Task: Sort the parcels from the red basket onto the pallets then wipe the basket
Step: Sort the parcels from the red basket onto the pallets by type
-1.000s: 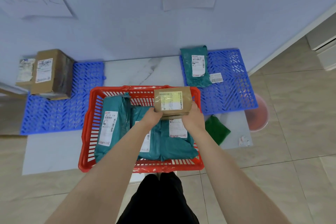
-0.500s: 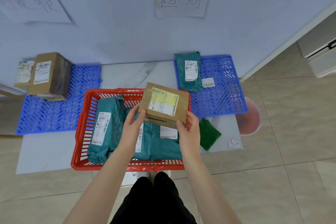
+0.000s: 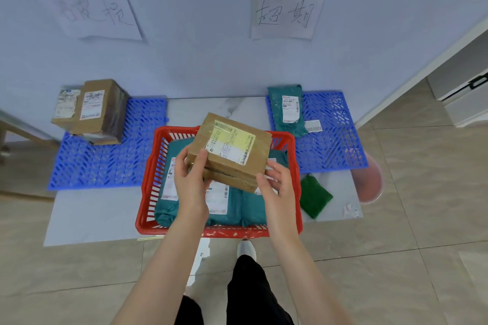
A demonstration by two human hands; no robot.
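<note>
I hold a brown cardboard parcel (image 3: 232, 150) with a yellow-white label above the red basket (image 3: 148, 192). My left hand (image 3: 191, 182) grips its left edge and my right hand (image 3: 277, 187) holds its lower right corner. Several teal bag parcels (image 3: 232, 206) lie in the basket under it. The left blue pallet (image 3: 105, 163) carries two brown boxes (image 3: 92, 111) at its far left. On the right blue pallet (image 3: 332, 140) lies one teal bag parcel (image 3: 287, 111) beside a loose barcode label (image 3: 313, 125).
A green cloth (image 3: 314, 198) lies on the white floor slab right of the basket. A pink basin (image 3: 369, 182) pokes out from behind the right pallet. Two handwritten paper signs (image 3: 285, 13) hang on the wall above the pallets. A white cabinet (image 3: 462, 92) stands at the right.
Both hands lifted the brown parcel up from the basket's far rim and tilted its label toward me. The view shifted as my head moved.
</note>
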